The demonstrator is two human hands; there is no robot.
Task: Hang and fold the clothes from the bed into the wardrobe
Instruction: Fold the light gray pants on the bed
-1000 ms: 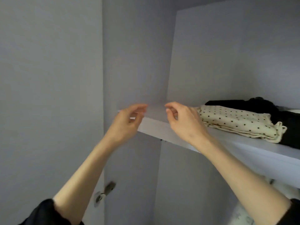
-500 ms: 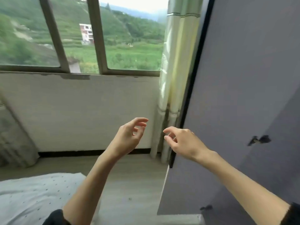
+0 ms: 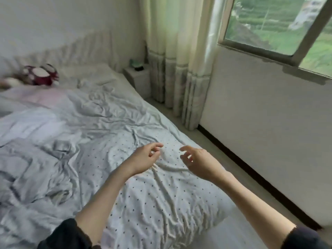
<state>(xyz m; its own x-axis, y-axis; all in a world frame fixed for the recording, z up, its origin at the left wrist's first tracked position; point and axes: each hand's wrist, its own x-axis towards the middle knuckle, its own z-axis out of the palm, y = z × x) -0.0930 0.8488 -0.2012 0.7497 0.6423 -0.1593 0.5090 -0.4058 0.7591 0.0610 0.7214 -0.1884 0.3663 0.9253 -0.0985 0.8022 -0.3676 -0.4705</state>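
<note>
Two empty hands hover mid-frame over the bed (image 3: 161, 203): left hand (image 3: 143, 159) and right hand (image 3: 201, 162), fingers loosely curled. Pale crumpled clothes (image 3: 36, 168) lie at left.

bed (image 3: 125, 194) left, window (image 3: 280, 24) right

No legible text, label, brand, number or sign appears on any surface in view.
</note>
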